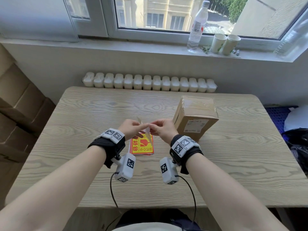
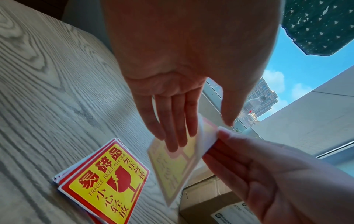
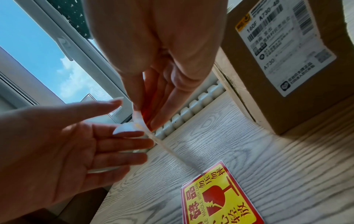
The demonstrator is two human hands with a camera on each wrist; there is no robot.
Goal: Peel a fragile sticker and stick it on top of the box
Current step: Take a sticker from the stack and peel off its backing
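Note:
A fragile sticker sheet [image 1: 148, 134] [image 2: 172, 166] hangs edge-on above the table, its pale back facing the left wrist view. My right hand [image 1: 152, 126] [image 3: 145, 116] pinches its upper corner between thumb and fingers, where a white flap curls away. My left hand [image 1: 141, 127] [image 2: 189, 125] lies with straight fingers flat against the sheet, its thumb held apart. A stack of red and yellow fragile stickers [image 1: 142, 147] [image 2: 107, 181] [image 3: 220, 200] lies on the table below both hands. The taped cardboard box [image 1: 195, 117] [image 3: 277, 60] stands upright just right of my right hand.
The wooden table [image 1: 83, 114] backs onto a white radiator [image 1: 150, 83] under the window. A water bottle [image 1: 197, 25] and two paper cups [image 1: 225, 43] stand on the sill. Cardboard boxes [image 1: 16, 105] are stacked at the left, a blue crate [image 1: 280, 114] at the right.

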